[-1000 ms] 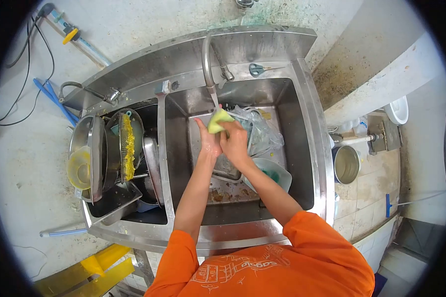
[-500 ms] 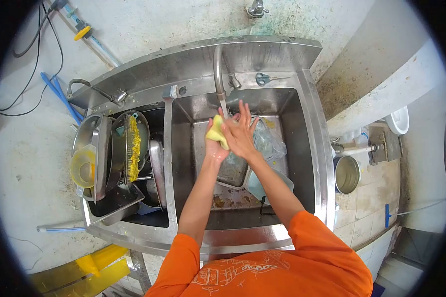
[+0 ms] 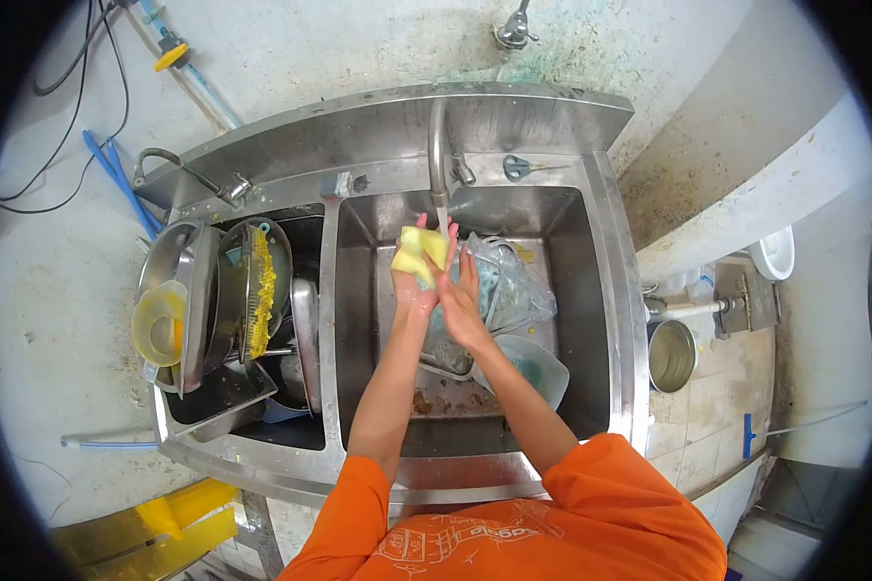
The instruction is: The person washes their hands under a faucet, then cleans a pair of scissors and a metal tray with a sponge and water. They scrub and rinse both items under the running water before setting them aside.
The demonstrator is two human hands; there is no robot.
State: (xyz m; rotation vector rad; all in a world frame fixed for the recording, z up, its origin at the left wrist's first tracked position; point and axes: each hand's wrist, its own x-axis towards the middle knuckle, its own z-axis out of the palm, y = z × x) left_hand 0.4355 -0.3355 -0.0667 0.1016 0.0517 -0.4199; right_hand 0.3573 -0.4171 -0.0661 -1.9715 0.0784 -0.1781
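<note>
Under the running faucet [image 3: 437, 145], a soft yellow sponge [image 3: 420, 250] lies across the upturned palm of my left hand [image 3: 415, 293]. Its folds spread over the palm, and the fingertips show beyond it. Close against its right side is my right hand [image 3: 463, 305], fingers stretched out and thumb near the sponge's lower edge. Water falls onto the fingers and sponge. Below the hands, in the sink basin [image 3: 357, 329], are a metal tray [image 3: 446, 356], a clear plastic bag [image 3: 525, 290] and a pale plastic container [image 3: 538, 368].
The left basin is piled with pans, a bowl [image 3: 160, 324] and a rack with yellow bits [image 3: 260, 300]. Scissors [image 3: 521, 168] lie on the back ledge, with a small box [image 3: 337, 185] to their left. A metal pot [image 3: 670, 356] stands right of the sink.
My right hand has slid down and right, off the top of the sponge. The sponge now lies more spread out on my left palm. The view has shifted slightly.
</note>
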